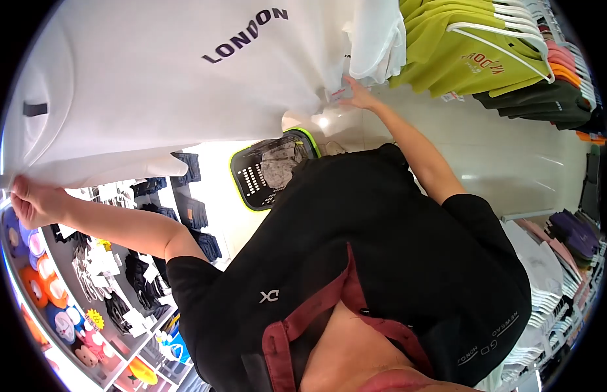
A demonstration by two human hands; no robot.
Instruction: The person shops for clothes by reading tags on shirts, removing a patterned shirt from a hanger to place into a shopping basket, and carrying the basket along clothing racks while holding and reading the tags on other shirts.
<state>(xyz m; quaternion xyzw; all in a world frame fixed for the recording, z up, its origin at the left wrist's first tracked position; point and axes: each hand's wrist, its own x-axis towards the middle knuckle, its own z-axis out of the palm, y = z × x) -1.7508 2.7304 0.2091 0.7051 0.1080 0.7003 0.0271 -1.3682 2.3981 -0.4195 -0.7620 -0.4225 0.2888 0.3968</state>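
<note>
A large white T-shirt [153, 85] with dark "LONDON" lettering is stretched out in front of me. My left hand [34, 202] is closed, pinching its edge at the far left, below the collar and a dark neck label [35, 109]. Across at the other end, my right hand [361, 97] has its fingers on the shirt's edge, beside a pale tag [338, 95] with red print. Folds in the cloth run toward that hand. Part of its grip is hidden by the fabric.
On the floor stands a black basket with a green rim [234, 176], holding grey patterned cloth [277, 163]. Yellow-green shirts [447, 55] hang at upper right. Shelves with folded jeans [192, 212] and plush items [55, 287] line the left. More hanging clothes [539, 281] are at right.
</note>
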